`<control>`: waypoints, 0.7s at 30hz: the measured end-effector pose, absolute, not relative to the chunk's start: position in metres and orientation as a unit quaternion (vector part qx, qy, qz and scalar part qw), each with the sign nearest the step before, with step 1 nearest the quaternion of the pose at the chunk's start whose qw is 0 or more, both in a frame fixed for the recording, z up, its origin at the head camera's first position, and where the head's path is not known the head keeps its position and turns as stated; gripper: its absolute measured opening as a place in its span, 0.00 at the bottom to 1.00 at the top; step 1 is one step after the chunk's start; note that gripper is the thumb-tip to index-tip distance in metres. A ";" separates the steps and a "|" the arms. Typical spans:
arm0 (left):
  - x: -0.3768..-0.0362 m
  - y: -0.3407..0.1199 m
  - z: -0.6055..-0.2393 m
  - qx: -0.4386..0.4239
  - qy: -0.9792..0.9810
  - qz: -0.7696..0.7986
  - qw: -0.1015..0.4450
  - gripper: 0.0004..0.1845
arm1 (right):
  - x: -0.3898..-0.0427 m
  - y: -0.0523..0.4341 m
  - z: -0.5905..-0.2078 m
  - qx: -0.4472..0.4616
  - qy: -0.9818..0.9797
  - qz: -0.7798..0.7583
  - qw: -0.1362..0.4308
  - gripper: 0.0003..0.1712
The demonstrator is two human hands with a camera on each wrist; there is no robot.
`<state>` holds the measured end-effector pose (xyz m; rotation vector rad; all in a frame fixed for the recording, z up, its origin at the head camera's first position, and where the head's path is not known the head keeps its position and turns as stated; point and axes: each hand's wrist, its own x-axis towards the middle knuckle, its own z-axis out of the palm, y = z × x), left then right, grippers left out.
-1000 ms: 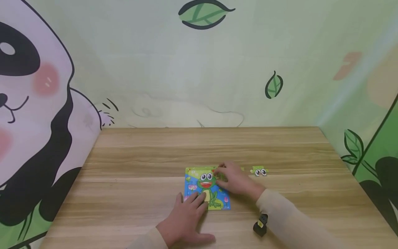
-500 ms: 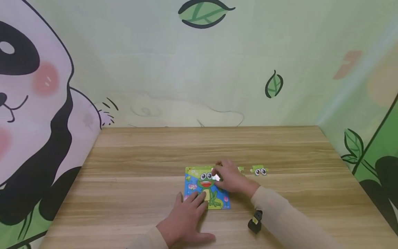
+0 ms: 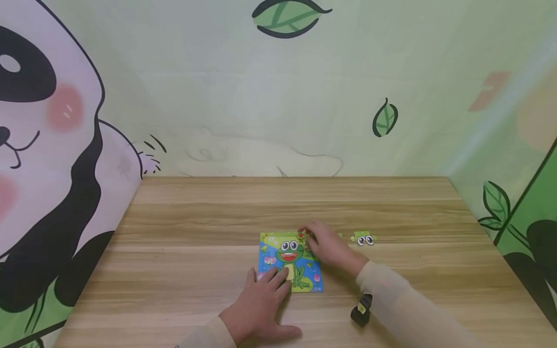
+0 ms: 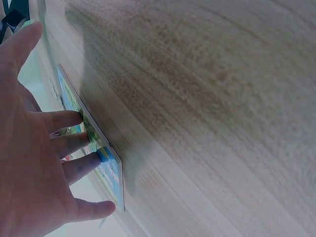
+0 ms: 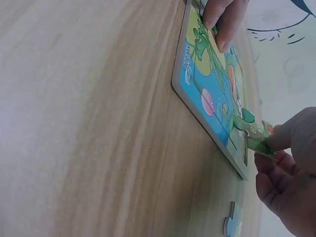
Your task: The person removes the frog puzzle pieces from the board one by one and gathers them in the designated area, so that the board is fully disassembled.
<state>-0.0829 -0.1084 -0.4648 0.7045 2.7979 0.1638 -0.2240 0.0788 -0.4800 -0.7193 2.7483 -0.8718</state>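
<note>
Nearest me, my left hand (image 3: 261,309) lies flat with straight fingers pressing the near left corner of the frog puzzle (image 3: 290,262), which sits mid-table (image 3: 196,251) – I'd judge that steady pressure worth keeping so the board doesn't slide. Just beyond, my right hand (image 3: 331,249) pinches a green puzzle piece (image 5: 259,140) between thumb and fingertips at the board's far right corner, the piece tilted with one edge at the gap; I'd lower it level and line up the tabs before pressing, not force it. Farther right lies a loose piece with eyes (image 3: 363,239), well apart from the board. There is small writing along the puzzle's near edge in the right wrist view – too blurred to read
</note>
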 end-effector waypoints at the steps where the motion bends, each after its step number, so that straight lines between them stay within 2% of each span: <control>1: -0.083 -0.108 -0.465 0.241 0.961 0.056 0.126 0.52 | -0.224 0.079 -0.479 -0.234 0.920 -0.302 0.090 0.15; 12: -0.083 -0.109 -0.466 0.241 0.961 0.049 0.126 0.52 | -0.233 0.104 -0.474 -0.197 0.912 -0.341 0.111 0.16; 21: -0.081 -0.110 -0.462 0.247 0.961 0.049 0.116 0.52 | -0.251 0.174 -0.471 -0.193 0.919 -0.338 0.063 0.17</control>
